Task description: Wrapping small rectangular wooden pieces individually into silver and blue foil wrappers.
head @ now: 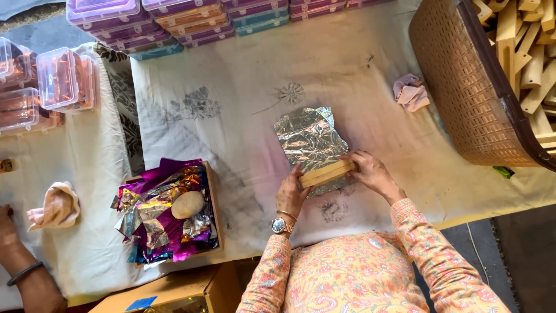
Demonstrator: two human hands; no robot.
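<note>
A flat wooden block (326,173) lies across the near end of a crinkled silver foil sheet (310,139) on the white cloth. My left hand (291,192) grips the block's left end, with a wristwatch (280,225) on that wrist. My right hand (370,171) presses on the block's right end. Both sleeves are orange with a floral print.
A wooden box (212,191) of coloured foil sheets with a pale stone (187,204) on top sits at left. A brown woven basket (463,87) of wooden pieces stands at right. Stacked plastic boxes (174,20) line the far edge. Another person's arm (20,264) reaches in at lower left, by a beige cloth (58,206).
</note>
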